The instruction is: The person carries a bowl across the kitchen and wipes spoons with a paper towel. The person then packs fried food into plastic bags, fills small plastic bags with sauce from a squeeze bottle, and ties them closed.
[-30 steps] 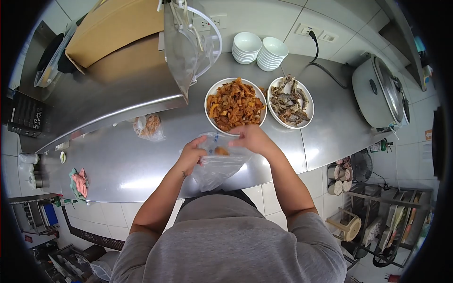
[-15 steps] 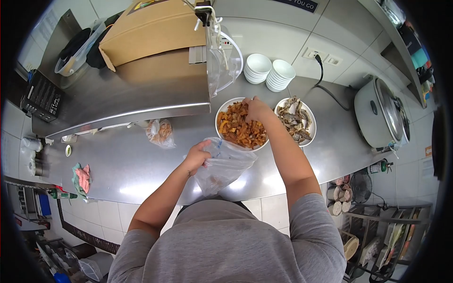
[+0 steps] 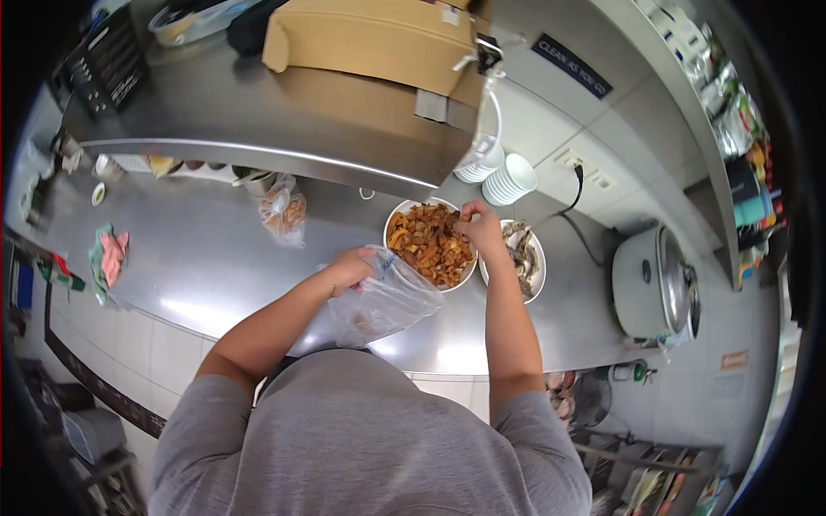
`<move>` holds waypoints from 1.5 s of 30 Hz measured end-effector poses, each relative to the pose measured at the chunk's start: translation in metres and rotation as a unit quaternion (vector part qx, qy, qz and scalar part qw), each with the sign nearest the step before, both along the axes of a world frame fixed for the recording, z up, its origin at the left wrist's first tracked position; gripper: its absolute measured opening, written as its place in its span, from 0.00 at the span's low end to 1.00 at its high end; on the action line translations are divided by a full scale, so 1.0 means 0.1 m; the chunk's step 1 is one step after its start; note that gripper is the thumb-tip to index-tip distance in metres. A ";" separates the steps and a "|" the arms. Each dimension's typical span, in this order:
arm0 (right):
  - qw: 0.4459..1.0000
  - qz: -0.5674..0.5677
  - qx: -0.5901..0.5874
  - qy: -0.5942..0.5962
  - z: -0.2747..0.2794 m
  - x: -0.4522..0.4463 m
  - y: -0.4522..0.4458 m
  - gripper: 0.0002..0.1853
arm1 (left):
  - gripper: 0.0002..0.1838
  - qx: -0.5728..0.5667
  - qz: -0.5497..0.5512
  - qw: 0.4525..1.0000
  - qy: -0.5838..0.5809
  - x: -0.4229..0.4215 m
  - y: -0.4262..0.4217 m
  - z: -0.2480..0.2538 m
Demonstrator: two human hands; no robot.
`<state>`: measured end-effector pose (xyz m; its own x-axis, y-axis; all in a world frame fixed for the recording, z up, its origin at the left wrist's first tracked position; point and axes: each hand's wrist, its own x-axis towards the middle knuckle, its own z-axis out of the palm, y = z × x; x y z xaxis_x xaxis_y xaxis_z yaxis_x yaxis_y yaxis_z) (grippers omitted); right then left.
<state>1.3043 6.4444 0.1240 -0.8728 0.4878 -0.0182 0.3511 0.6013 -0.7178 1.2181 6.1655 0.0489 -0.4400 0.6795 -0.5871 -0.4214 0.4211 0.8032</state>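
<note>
1. Taking the bowl of orange-brown pieces as clock centre, twelve pointing away from the person, the left hand is at eight, fingers closed on the upper edge of a clear plastic bag.
2. The bag spreads at seven, overlapping the bowl's near rim in view; contact there cannot be told.
3. The right hand is over the rim at two, fingers narrow and bent; whether they grip a piece cannot be told.
4. At twelve, the shelf edge comes close above the far rim, leaving little room.
5. At three to four, a dish of greyish pieces sits close beside; a wide stretch of bench separates it from the cooker.
6. At nine, another broad stretch reaches the cloths.
</note>
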 end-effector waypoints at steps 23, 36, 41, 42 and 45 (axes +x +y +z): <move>0.944 0.188 0.231 -0.140 0.00 -0.35 -0.69 0.29 | 0.41 0.043 -0.113 0.991 0.049 0.07 -0.31 0.26; 0.990 0.085 0.097 -0.050 -0.14 -0.22 -0.51 0.10 | 0.41 0.045 -0.027 0.999 -0.016 -0.16 -0.24 0.11; 0.975 0.206 -0.046 -0.067 0.23 0.08 -0.88 0.21 | 0.42 0.028 -0.040 0.998 -0.026 -0.11 -0.11 0.22; 0.976 0.200 -0.049 -0.065 0.18 0.11 -0.86 0.21 | 0.42 0.029 -0.043 0.998 -0.026 -0.11 -0.09 0.22; 0.973 0.119 0.168 -0.101 0.14 0.14 -0.76 0.30 | 0.42 0.027 -0.050 0.998 -0.021 -0.08 -0.09 0.27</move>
<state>1.3179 6.3686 0.1376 -0.9568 0.2808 -0.0754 0.2871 0.8713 -0.3979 1.2101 6.1563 0.0755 -0.3443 0.7501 -0.5646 -0.4130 0.4191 0.8086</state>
